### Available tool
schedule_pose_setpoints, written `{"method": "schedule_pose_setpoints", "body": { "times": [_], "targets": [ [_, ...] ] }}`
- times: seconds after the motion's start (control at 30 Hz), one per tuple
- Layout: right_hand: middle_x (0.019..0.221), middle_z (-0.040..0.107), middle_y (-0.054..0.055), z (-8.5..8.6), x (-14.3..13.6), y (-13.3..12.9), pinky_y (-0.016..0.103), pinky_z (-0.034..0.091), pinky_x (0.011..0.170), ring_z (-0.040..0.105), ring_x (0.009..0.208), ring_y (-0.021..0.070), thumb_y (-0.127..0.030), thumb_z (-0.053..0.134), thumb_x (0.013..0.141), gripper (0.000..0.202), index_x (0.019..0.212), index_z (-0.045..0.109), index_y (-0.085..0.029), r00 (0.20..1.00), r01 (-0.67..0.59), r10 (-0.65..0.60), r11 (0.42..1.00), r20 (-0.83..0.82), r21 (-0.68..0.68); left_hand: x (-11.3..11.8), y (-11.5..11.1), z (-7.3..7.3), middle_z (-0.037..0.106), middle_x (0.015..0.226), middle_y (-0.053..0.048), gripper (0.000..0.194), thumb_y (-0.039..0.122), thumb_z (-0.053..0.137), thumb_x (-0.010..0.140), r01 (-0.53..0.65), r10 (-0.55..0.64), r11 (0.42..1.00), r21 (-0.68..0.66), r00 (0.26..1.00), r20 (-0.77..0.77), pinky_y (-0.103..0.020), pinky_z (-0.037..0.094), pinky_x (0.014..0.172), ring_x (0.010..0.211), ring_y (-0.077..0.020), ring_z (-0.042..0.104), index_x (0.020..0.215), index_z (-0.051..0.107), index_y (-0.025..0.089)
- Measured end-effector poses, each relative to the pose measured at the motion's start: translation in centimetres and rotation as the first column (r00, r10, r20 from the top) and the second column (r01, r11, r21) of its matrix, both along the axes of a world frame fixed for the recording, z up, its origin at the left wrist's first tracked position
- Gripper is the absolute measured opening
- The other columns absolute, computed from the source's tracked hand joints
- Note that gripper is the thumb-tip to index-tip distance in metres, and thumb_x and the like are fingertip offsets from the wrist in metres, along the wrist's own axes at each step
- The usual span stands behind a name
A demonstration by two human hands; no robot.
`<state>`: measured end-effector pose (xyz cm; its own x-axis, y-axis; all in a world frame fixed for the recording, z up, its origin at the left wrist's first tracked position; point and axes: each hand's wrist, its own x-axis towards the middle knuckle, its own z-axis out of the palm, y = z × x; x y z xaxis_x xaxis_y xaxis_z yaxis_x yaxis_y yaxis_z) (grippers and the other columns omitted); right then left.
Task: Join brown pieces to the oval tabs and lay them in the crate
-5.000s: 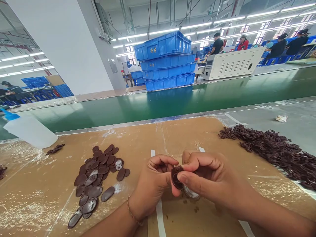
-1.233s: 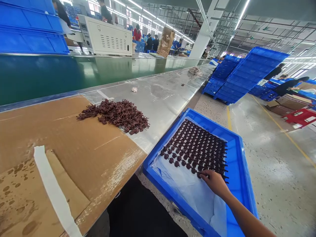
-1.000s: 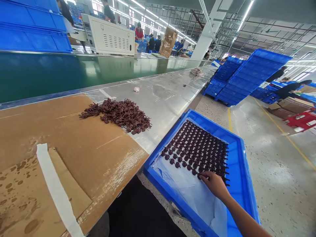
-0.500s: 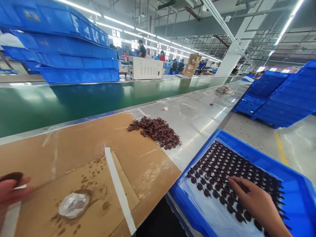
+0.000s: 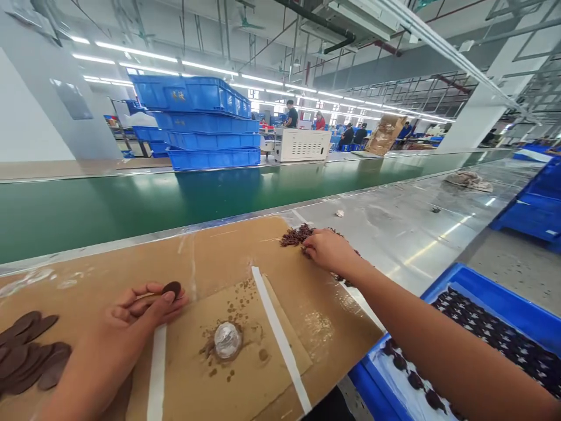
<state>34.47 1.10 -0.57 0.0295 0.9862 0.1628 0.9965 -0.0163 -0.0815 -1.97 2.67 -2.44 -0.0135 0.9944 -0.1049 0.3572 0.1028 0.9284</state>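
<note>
My left hand (image 5: 116,342) is over the cardboard, pinching a thin dark brown disc (image 5: 171,287) between thumb and fingers. Beside its wrist lies a heap of similar brown discs (image 5: 30,356). My right hand (image 5: 328,248) reaches across to a pile of small dark brown curly pieces (image 5: 294,235). Its fingers are closed together at the pile, and what they hold, if anything, is hidden. Between the hands a small round mound with a shiny whitish top (image 5: 228,340) sits on a taped cardboard sheet (image 5: 197,386), ringed by brown smears.
At right, below my forearm, a blue tray (image 5: 372,392) holds rows of dark pieces on a white liner. Behind the metal table (image 5: 394,222) runs a green conveyor belt (image 5: 109,204). Stacked blue crates (image 5: 214,140) stand beyond it. A crumpled cloth (image 5: 468,181) lies farther right.
My right hand has moved from the blue tray to the pile of curly pieces. My left hand, still with a disc, has come further into view as the camera turned left.
</note>
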Motion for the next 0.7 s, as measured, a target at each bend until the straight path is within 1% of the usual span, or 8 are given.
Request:
{"method": "schedule_pose_setpoints", "body": {
  "times": [0.07,0.1,0.17,0.27,0.37,0.5,0.63,0.7],
  "targets": [
    [0.098,0.067,0.006,0.0,0.0,0.9,0.041,0.047,0.087,0.06,0.096,0.0211,-0.026,0.059,0.092,0.015,0.087,0.067,-0.015,0.997,-0.024,0.029,0.997,0.07,-0.073,0.3,-0.5,0.7,0.073,0.108,-0.006,0.058,0.063,0.072,0.066,0.003,0.004,0.997,-0.076,0.996,0.085,-0.026,0.052,0.094,0.108,-0.0215,0.066,0.104,0.059,0.022],
    [0.099,0.066,0.006,0.0,0.2,1.0,0.041,0.047,0.088,0.06,0.096,0.021,-0.026,0.06,0.091,0.014,0.089,0.067,-0.015,0.994,-0.044,0.054,0.993,0.096,-0.105,0.3,-0.7,0.9,0.074,0.106,-0.006,0.058,0.061,0.073,0.066,-0.001,0.011,0.996,-0.088,0.994,0.113,-0.027,0.051,0.096,0.107,-0.0219,0.066,0.106,0.059,0.022],
    [0.098,0.066,0.007,0.2,0.6,1.0,0.041,0.045,0.089,0.06,0.097,0.0222,-0.023,0.061,0.088,0.011,0.092,0.069,-0.016,0.985,-0.093,0.113,0.984,0.127,-0.155,0.4,-1.0,1.1,0.074,0.104,-0.007,0.056,0.057,0.075,0.067,-0.017,0.027,0.997,-0.075,0.989,0.144,-0.031,0.051,0.097,0.104,-0.024,0.067,0.108,0.061,0.022],
    [0.096,0.067,0.01,0.3,1.1,0.8,0.038,0.043,0.09,0.059,0.099,0.027,-0.021,0.062,0.082,0.02,0.098,0.073,-0.017,0.975,-0.151,0.176,0.972,0.134,-0.18,0.4,-1.1,1.0,0.072,0.108,-0.008,0.053,0.051,0.077,0.067,-0.009,0.022,0.998,-0.062,0.976,0.216,-0.034,0.053,0.093,0.095,-0.0246,0.069,0.108,0.064,0.02],
    [0.095,0.067,0.011,0.1,1.1,0.9,0.035,0.043,0.086,0.06,0.097,0.0281,-0.022,0.06,0.08,0.021,0.094,0.075,-0.018,0.978,-0.155,0.174,0.975,0.112,-0.16,0.5,-1.0,0.8,0.072,0.103,-0.008,0.052,0.047,0.08,0.066,0.016,-0.002,0.999,-0.049,0.963,0.269,-0.031,0.056,0.085,0.083,-0.0205,0.069,0.106,0.066,0.018],
    [0.09,0.068,0.008,-0.3,0.6,1.1,0.03,0.044,0.08,0.062,0.091,0.0253,-0.013,0.054,0.076,0.023,0.082,0.075,-0.019,0.984,-0.168,0.174,0.979,0.039,-0.117,0.6,-1.1,0.6,0.072,0.091,-0.006,0.05,0.043,0.082,0.065,0.037,-0.021,0.999,-0.038,0.932,0.361,-0.025,0.057,0.072,0.072,-0.015,0.066,0.103,0.062,0.016],
    [0.099,0.068,0.01,0.1,0.1,1.1,0.033,0.045,0.077,0.062,0.086,0.0248,-0.018,0.052,0.077,0.025,0.092,0.072,-0.017,0.987,-0.132,0.129,0.991,-0.098,-0.022,0.6,-1.4,0.5,0.071,0.09,-0.006,0.043,0.04,0.08,0.069,0.082,-0.058,0.996,-0.035,0.896,0.44,-0.025,0.056,0.075,0.078,-0.015,0.066,0.095,0.058,0.014],
    [0.091,0.069,0.009,0.4,-0.3,1.2,0.033,0.044,0.069,0.061,0.075,0.0227,-0.023,0.051,0.079,0.024,0.094,0.068,-0.016,0.978,-0.081,0.083,0.997,-0.191,0.018,0.6,-1.4,0.5,0.071,0.091,-0.007,0.041,0.04,0.079,0.071,0.095,-0.069,0.995,-0.031,0.879,0.471,-0.028,0.056,0.08,0.083,-0.0165,0.067,0.095,0.058,0.013]
  ]
}}
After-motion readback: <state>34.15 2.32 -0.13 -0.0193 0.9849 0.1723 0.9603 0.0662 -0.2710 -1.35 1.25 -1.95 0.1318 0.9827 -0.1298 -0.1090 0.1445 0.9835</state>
